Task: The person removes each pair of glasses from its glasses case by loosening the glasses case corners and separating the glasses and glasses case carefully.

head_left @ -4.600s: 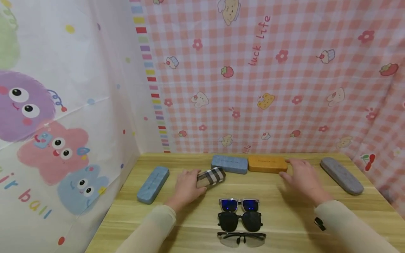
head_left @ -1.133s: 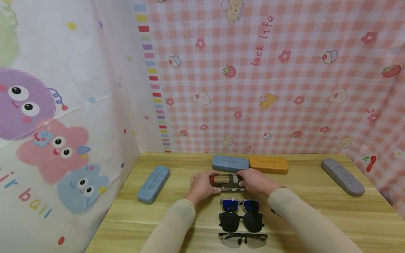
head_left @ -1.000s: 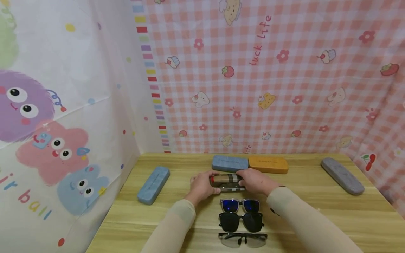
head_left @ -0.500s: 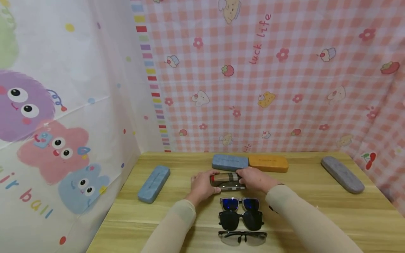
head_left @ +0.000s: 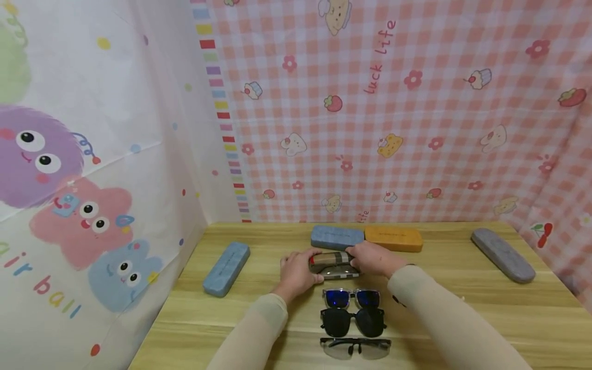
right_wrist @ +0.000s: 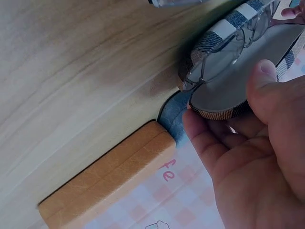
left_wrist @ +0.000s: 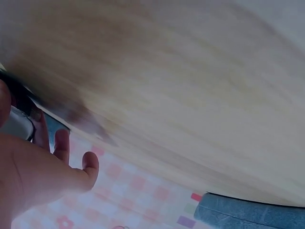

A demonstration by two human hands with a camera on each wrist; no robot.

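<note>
A checked glasses case point(head_left: 329, 258) lies lengthwise near the middle of the table, its lid raised. Inside it, a pair of clear-lensed glasses point(right_wrist: 223, 62) shows in the right wrist view against the pale lining. My left hand point(head_left: 296, 272) grips the case's left end, the thumb low at the front. At the other end my right hand point(head_left: 373, 258) holds the lid between thumb and fingers. In front of the case are sunglasses with blue lenses point(head_left: 351, 298), sunglasses with black lenses point(head_left: 352, 322) and half-rimmed glasses point(head_left: 355, 348), stacked in a column.
Behind the hands, a blue case point(head_left: 336, 237) and an orange case point(head_left: 393, 238) touch end to end. Another blue case point(head_left: 226, 269) lies left, and a grey case point(head_left: 503, 255) lies far right. A pink checked cloth point(head_left: 351, 128) hangs at the table's back edge.
Since the oldest frame, the right hand has left the orange case and joined the left at the checked case, which has been moved right, straightened and opened. Over the last second, hands stay nearly still.
</note>
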